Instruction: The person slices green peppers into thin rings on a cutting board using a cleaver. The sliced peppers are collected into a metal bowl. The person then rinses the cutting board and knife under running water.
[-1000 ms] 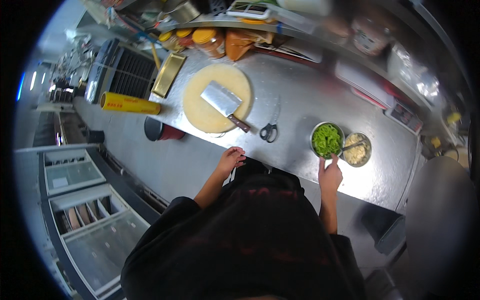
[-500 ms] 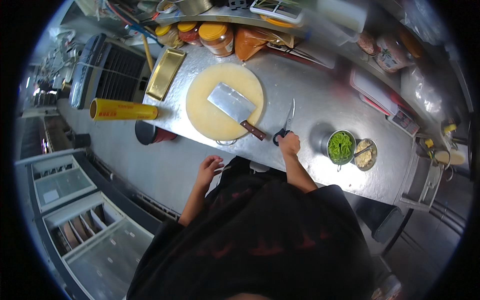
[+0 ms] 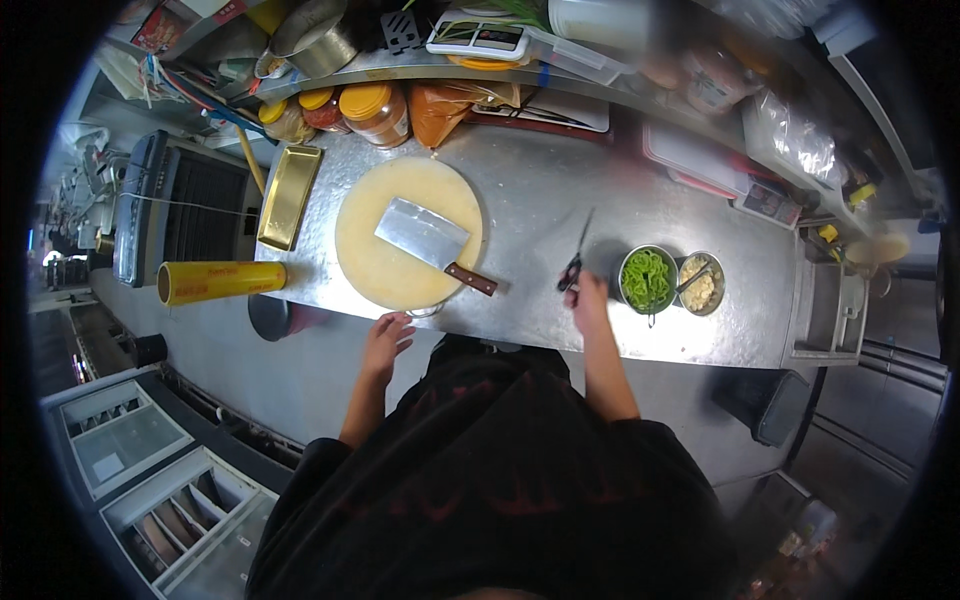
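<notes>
My right hand (image 3: 590,303) grips the dark handles of a pair of scissors (image 3: 571,270) above the steel worktop, blades pointing away from me. My left hand (image 3: 384,346) hangs at the worktop's front edge, fingers apart and holding nothing. Just beyond it lies a round cream chopping board (image 3: 365,270). On the board rests a cleaver (image 3: 422,232), its wooden handle reaching past the board's right edge. Right of the scissors stands a metal pot of green strips (image 3: 648,280), and beside it a metal bowl of pale chopped food (image 3: 703,286) with a utensil in it.
At the left end lie a gold tray (image 3: 290,198) and a yellow roll (image 3: 222,283) jutting past the edge. Lidded jars (image 3: 374,115) and an orange bag (image 3: 437,112) line the back under a shelf (image 3: 390,73). A black bin (image 3: 768,408) stands below, right.
My right hand has lifted the scissors off the worktop and moved them toward the pot of green strips. My left hand has come closer to the worktop's edge. The view has shifted.
</notes>
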The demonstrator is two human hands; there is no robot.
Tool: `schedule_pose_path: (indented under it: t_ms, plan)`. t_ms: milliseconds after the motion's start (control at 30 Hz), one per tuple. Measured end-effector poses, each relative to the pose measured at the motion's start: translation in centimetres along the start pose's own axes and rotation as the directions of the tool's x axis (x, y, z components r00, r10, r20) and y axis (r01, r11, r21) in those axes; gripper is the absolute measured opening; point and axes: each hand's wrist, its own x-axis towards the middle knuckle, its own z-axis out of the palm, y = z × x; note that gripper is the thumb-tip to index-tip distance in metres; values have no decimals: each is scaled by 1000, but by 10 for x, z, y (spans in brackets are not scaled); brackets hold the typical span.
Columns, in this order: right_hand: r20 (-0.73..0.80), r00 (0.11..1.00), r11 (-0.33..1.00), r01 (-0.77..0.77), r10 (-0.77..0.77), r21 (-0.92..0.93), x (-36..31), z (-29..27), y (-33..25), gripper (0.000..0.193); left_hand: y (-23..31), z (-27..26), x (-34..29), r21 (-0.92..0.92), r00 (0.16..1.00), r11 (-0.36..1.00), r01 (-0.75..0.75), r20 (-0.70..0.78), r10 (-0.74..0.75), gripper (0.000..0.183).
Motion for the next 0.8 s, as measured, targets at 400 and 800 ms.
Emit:
schedule_pose_path:
  t_ms: [400,800]
  plan:
    - [-499,859,952,240,-118,189,187,-67,-126,33,-64,59,-94,-168,983,986,12,-178,-42,22]
    - [-276,531,510,363,-801,-780,173,-13,-68,35,-75,0,-114,-376,929,926,-35,-354,-109,23]
